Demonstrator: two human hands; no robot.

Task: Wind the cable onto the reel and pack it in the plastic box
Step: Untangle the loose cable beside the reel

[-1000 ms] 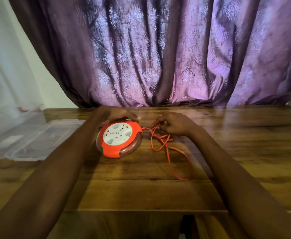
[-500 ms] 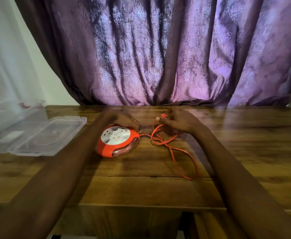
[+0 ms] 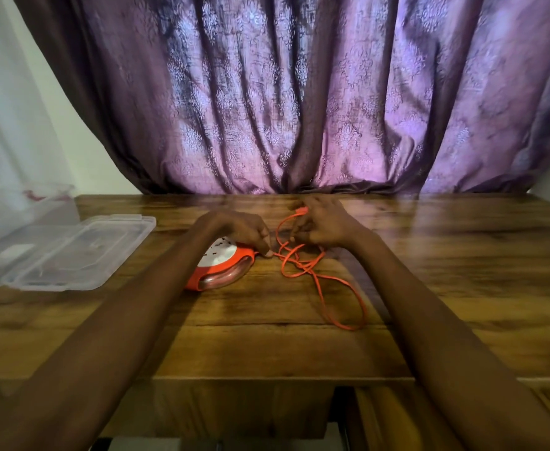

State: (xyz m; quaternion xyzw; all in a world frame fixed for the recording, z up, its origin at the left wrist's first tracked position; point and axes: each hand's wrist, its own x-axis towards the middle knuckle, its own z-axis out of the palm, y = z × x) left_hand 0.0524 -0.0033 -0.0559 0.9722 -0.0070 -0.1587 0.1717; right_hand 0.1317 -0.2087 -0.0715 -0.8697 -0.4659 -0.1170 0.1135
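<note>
The orange cable reel [image 3: 224, 266] lies flat on the wooden table [image 3: 462, 255], a little left of the middle and nearer the far edge than the near one, its white socket face up. The left hand [image 3: 237, 231] rests curled over the reel's far side, fingertips pressed down at the rim where the orange cable [image 3: 303, 263] leaves the housing, so it seems to be steadying the reel. The right hand [image 3: 320, 224], just beside it toward the far edge, is closed with its fingers pinching a raised loop of the cable; the end of the cord seems to be up by those fingers, though blur makes that uncertain. From there the cord falls in a loose tangle between the hands and trails in one long loop toward the near edge. The clear plastic box [image 3: 9, 209] stands at the far left corner, partly off the table's edge in this view, with its clear lid [image 3: 78, 252] lying flat on the left side. By the look of it, winding is only beginning: most of the cord is loose. The next move calls for untangling the crossed loops and feeding the cord in steadily while the reel is held or turned; a snag there would jam the winding.
</note>
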